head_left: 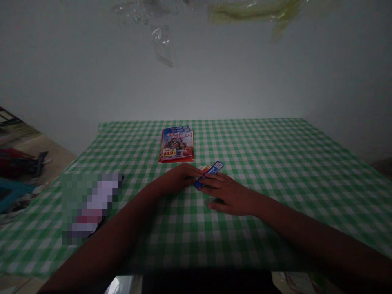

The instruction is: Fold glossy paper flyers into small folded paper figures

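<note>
The worktop, under a green-and-white checked cloth, is the field of work I follow from a distance; I judge the step in hand to be folding or pressing flat a printed paper. Behind it rises a pale wall, bearing clear film and a yellowish strip near the top. A pixelated flat object lies on the cloth beside the left forearm; I cannot tell what it is. A sideways sweep of that arm could knock it.

The right hand is palm-down, its fingers extended and slightly spread over the paper, thumb apart on the near side. The left hand curves in at the paper's left end; whether it pinches, I cannot tell. The stack of leaflets, printed in blue and red, rests just beyond the left hand and would hamper a forward reach.

The folded leaflet lies slantwise under the fingers, partly hidden, a square code showing at its far-right end. In my judgement, the next move calls for steady left fingertips and an even slide of the right along the crease.
</note>
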The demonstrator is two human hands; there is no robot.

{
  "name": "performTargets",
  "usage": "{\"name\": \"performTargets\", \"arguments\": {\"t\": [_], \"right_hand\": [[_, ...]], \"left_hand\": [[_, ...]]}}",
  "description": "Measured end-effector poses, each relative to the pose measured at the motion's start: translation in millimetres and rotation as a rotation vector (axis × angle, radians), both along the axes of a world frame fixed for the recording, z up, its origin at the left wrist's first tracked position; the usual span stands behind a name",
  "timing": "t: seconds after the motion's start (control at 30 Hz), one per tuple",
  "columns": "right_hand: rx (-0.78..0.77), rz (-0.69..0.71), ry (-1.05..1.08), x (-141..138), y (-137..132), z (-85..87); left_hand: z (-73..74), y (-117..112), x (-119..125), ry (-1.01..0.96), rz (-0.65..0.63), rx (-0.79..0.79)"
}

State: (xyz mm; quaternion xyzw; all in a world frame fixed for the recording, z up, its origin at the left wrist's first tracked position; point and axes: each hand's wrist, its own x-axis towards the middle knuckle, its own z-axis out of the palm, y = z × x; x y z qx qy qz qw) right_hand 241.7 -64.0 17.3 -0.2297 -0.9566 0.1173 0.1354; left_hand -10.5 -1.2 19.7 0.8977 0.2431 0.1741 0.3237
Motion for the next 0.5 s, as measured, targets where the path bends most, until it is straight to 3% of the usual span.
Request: {"name": "performTargets", "arguments": {"t": [0.5], "right_hand": [[0.017,-0.057,-0.006,-2.4,0.6,-5.9]], "left_hand": [[3.0,-1.0,0.1,-0.025,-0.012,-0.011]]}}
